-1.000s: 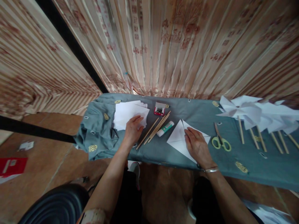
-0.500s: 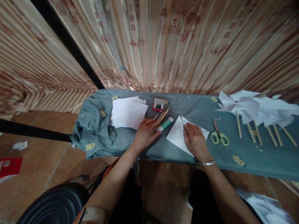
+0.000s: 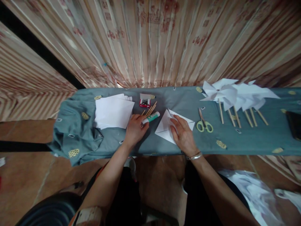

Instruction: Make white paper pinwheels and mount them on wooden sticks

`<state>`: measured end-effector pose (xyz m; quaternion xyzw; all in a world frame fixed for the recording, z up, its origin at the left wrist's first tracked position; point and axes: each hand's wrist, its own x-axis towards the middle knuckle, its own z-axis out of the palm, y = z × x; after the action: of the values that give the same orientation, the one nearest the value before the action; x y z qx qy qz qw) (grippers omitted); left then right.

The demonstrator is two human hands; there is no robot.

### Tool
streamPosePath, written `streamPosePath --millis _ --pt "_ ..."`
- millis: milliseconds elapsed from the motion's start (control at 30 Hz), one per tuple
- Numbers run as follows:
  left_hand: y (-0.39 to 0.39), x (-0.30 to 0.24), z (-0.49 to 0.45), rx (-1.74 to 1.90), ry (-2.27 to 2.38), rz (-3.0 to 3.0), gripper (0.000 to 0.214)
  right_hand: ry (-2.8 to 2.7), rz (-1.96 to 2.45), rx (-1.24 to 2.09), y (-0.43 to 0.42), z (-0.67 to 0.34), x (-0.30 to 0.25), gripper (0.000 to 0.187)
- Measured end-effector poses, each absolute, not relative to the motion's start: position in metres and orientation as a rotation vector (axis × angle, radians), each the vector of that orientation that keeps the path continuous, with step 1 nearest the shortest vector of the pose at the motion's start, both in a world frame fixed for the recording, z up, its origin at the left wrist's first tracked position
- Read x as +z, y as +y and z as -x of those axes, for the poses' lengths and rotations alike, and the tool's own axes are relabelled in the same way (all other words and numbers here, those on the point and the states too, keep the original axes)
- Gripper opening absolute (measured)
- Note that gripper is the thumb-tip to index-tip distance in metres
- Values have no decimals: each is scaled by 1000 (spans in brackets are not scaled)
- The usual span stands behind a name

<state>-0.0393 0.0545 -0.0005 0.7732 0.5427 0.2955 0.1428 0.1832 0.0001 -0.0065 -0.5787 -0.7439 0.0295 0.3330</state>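
Observation:
My left hand (image 3: 135, 129) has its fingers round one end of a green and white glue stick (image 3: 152, 117), which points up to the right. Just beyond it lie several thin wooden sticks (image 3: 152, 107), partly hidden by the hand and the glue. My right hand (image 3: 183, 135) rests on a square white sheet of paper (image 3: 162, 125), fingers apart. This sheet is turned cornerwise, with crossing lines and a slit at its far corner. Right of that hand are scissors (image 3: 204, 125) with pale green handles.
A stack of white paper (image 3: 114, 111) lies at the left, beside a small red box (image 3: 144, 103) of dark bits. Several paper pinwheels (image 3: 221, 91) on sticks lie at the right, with a black object (image 3: 294, 124) past them. A dark round stool (image 3: 50, 208) stands lower left.
The glue stick has come away from the wooden sticks into my left hand's grip. My right hand's fingers have spread on the sheet. The whole view has swung to the right.

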Motion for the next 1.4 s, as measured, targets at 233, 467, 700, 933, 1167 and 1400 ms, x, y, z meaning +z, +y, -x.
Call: streamPosePath --millis 233,467,700,933,1167,1400 --pt "59 4 25 1139 1329 -1299 34 -1628 1533 583 -19 -185 1 33" --pt "30 11 -27 812 909 -1037 42 -763 1194 1415 -27 -180 11 29" --pt "31 8 -43 752 926 -1053 43 -361 1142 1485 -22 -199 12 27" --pt "47 2 -37 943 964 -977 32 -259 1113 1461 -16 -220 11 26" --pt "42 -5 -41 916 1055 -1707 20 -473 1232 1311 -10 -227 14 29" --pt "29 -7 -49 643 945 -2517 29 -780 1381 1042 5 -234 2 27"
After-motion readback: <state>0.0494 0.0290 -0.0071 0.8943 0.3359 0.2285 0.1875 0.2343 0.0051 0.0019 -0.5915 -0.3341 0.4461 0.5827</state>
